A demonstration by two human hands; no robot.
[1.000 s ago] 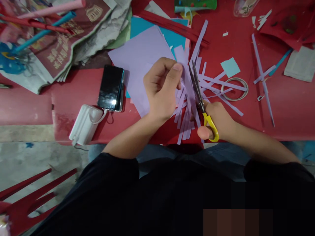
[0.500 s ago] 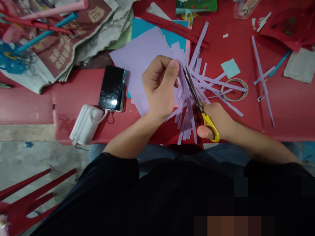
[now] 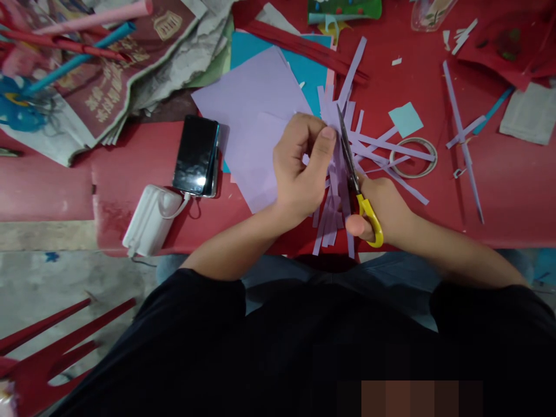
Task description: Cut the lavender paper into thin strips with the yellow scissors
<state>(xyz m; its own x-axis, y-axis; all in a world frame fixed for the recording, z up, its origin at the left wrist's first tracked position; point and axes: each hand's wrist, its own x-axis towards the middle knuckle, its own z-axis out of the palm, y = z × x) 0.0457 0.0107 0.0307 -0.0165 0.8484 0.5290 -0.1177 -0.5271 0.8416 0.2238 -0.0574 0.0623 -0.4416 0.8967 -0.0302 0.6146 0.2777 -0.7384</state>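
Observation:
My left hand pinches a piece of purple paper between thumb and bent fingers; most of the piece is hidden or blends into the strips behind. My right hand holds scissors with yellow handles, thumb through one loop. Their blades point up and slightly left, close beside the left thumb, and look nearly closed. Several cut purple paper strips lie in a loose heap under and around both hands. Larger purple sheets rest left of the left hand, on top of a blue sheet.
A roll of tape and a light-blue paper square lie right of the strips. At left are a phone and a white charger joined by a cable. Newspaper and paper tubes fill the red table's far left.
My left hand has moved right and slightly down, closer to the scissors. The scissors have turned a little more upright. The paper edge that stuck up above the left hand no longer shows there.

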